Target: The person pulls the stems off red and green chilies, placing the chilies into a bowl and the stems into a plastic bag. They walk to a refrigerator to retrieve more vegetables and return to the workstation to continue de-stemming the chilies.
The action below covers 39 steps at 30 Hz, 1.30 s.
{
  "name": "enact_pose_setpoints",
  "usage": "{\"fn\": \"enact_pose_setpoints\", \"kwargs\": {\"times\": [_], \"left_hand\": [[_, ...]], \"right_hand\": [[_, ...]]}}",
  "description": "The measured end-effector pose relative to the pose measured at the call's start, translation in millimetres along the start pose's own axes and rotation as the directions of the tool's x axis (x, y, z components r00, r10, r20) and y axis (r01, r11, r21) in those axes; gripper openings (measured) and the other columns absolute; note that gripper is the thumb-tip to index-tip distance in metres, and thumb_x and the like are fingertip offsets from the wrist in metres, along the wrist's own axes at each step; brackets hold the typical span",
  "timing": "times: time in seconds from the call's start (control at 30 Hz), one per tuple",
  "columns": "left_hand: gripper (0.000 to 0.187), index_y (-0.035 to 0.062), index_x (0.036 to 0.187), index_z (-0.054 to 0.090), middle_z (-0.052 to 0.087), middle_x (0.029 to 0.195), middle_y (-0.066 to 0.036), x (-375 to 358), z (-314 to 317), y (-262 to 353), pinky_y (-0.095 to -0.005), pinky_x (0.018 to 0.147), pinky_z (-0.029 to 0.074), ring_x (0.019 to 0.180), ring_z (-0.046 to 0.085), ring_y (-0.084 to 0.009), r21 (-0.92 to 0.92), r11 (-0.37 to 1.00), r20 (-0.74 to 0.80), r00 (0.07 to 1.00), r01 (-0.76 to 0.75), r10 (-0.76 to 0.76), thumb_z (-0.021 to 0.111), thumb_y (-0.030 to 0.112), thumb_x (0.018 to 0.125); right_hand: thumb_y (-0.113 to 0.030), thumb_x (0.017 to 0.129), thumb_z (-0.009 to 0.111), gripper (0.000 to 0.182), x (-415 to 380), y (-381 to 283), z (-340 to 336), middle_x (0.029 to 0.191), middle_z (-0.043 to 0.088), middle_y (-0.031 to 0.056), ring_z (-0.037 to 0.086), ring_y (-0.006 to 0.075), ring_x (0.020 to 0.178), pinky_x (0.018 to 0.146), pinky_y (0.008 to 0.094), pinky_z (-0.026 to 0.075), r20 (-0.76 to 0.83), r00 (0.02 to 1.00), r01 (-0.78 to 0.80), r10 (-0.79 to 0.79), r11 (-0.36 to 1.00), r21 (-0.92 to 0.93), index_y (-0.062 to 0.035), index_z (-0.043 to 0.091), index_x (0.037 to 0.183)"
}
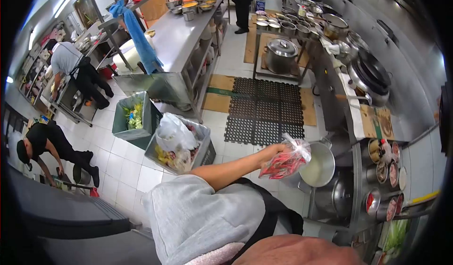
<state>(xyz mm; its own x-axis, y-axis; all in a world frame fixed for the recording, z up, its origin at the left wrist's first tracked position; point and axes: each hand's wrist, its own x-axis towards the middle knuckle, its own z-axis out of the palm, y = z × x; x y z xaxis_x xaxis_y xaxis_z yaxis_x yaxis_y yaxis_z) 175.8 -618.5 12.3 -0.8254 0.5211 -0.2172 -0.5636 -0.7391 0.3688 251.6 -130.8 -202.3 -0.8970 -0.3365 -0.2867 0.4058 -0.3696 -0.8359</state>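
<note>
My left arm (236, 166) reaches across to the right from a grey short sleeve. At its end my left hand (279, 152) is closed on a clear plastic bag (291, 160) with red strips showing inside. The bag overlaps the rim of a large metal pot (325, 163) that holds pale liquid. A second dark, lidded pot (334, 196) stands close by. Blurred skin fills part of the bottom edge, very near the camera. My right hand does not show clearly anywhere.
Two bins, one green (150, 118) and one grey (207, 147), stand left of my arm. A perforated black mat (264, 109) covers the floor ahead. Metal containers of ingredients (388, 208) line the right side. Other people (78, 66) work at the left and far end.
</note>
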Motion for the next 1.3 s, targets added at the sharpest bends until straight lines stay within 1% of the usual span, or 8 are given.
{"fn": "enact_pose_setpoints", "kwargs": {"times": [0.13,0.2,0.9,1.1,1.13,1.2,1.27,1.3], "left_hand": [[0.031,-0.0006,0.112,0.05,0.062,0.095,-0.012,47,48,-69,-0.0342,0.077,0.055,0.081,0.064,-0.0192,-0.11,0.987,0.101,0.989,0.119,-0.108,0.049,0.009,0.083],[0.031,-0.0006,0.112,0.051,0.062,0.098,-0.013,76,75,-113,-0.0348,0.077,0.055,0.083,0.064,-0.0199,-0.052,0.996,0.045,0.997,0.073,-0.07,0.049,0.011,0.083],[0.035,-0.0003,0.113,0.054,0.064,0.1,-0.011,272,161,-238,-0.031,0.077,0.053,0.081,0.065,-0.0168,0.246,0.96,0.104,0.981,0.136,-0.166,0.054,0.012,0.081],[0.023,0.0016,0.101,0.061,0.063,0.094,-0.007,310,149,-265,-0.0262,0.065,0.05,0.074,0.06,-0.012,0.318,0.948,0.245,0.966,0.002,-0.084,0.055,0.008,0.08],[0.029,0.002,0.106,0.057,0.059,0.102,-0.006,318,115,-261,-0.0293,0.075,0.05,0.086,0.059,-0.0152,0.248,0.924,0.42,0.827,0.292,-0.374,0.06,0.014,0.08],[0.017,0.0071,0.091,0.062,0.058,0.072,-0.004,291,165,-265,-0.0328,0.061,0.049,0.067,0.057,-0.017,0.809,0.522,0.239,0.963,-0.27,0.128,0.057,0.022,0.083],[0.052,-0.0002,0.124,0.045,0.054,0.118,-0.015,323,107,-280,-0.0365,0.086,0.049,0.104,0.055,-0.0249,0.498,0.699,0.17,0.733,0.513,-0.659,0.056,0.019,0.077],[0.058,-0.0033,0.127,0.04,0.055,0.117,-0.018,297,188,-287,-0.0375,0.09,0.047,0.103,0.057,-0.0266,0.326,0.864,0.008,0.913,0.383,-0.408,0.058,0.014,0.075]], "right_hand": [[-0.036,0.094,0.045,0.036,-87,-10,-70,0.112,0.058,0.0084,0.056,0.019,0.1,0.088,0.0368,0.045,-0.079,0.988,-0.098,0.134,0.93,0.354,-0.0103,0.05,0.119],[-0.037,0.092,0.05,0.043,-87,-84,-41,0.12,0.054,0.0071,0.055,0.0197,0.103,0.088,0.0372,0.045,-0.557,0.83,0.18,0.03,0.93,0.319,-0.0087,0.046,0.124],[-0.028,0.086,0.062,0.076,-16,-238,-226,0.128,0.045,0.0163,0.049,0.0297,0.116,0.099,0.0471,0.042,-0.623,0.773,0.303,0.119,0.793,0.528,0.0007,0.016,0.139],[-0.031,0.091,0.052,0.047,-14,-246,-236,0.126,0.049,0.0095,0.053,0.0262,0.104,0.093,0.0438,0.045,-0.499,0.853,0.064,0.152,0.918,0.39,-0.0049,0.044,0.129],[-0.033,0.093,0.047,0.041,-6,-244,-232,0.118,0.055,0.0055,0.056,0.0216,0.098,0.085,0.0378,0.048,-0.327,0.941,0.006,0.09,0.959,0.283,-0.0085,0.05,0.125],[-0.037,0.09,0.052,0.042,16,-240,-253,0.102,0.064,0.006,0.06,0.0138,0.08,0.073,0.0302,0.05,0.026,0.994,-0.109,0.106,0.962,0.25,-0.0075,0.054,0.12],[-0.032,0.085,0.062,0.039,20,-236,-257,0.096,0.062,0.0109,0.063,0.0261,0.086,0.071,0.0388,0.052,-0.287,0.956,-0.016,0.066,0.985,0.174,-0.0024,0.056,0.11],[-0.027,0.087,0.059,0.04,22,-232,-264,0.104,0.062,0.0141,0.063,0.0256,0.088,0.071,0.0366,0.053,-0.309,0.95,0.101,-0.037,0.976,0.194,-0.0007,0.051,0.116]]}}
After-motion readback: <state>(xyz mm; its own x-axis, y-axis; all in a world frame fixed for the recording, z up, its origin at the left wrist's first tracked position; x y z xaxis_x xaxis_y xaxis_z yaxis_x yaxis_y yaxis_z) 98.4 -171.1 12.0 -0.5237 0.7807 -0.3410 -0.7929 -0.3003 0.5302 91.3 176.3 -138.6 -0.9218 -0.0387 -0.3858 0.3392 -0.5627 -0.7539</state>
